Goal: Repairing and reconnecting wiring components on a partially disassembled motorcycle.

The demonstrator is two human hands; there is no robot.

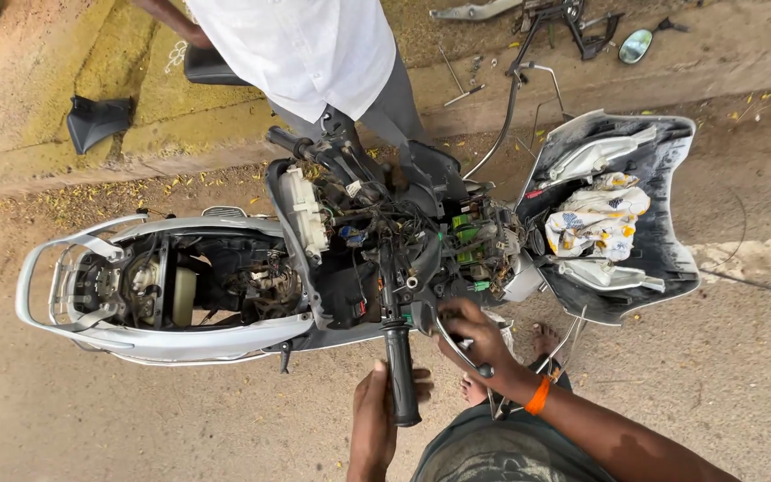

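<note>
Below, the left hand (384,415) is wrapped around the black handlebar grip (401,370), whose long axis runs toward the wearer, free end pointing down-frame. The right hand (476,337), orange band at the wrist, is closed on the brake lever (459,350) just beside it. Green connector blocks (464,234) sit among the stripped scooter (225,286) wiring; a white patterned cloth (598,223) lies in the detached front panel (662,259). Another person's white shirt (301,49) stands beyond.

Both forearms reach forward from the bottom edge — the left hand (377,415) curled in a loose grip, the right hand (475,344) farther out, fingers bent, orange band at its wrist.
</note>
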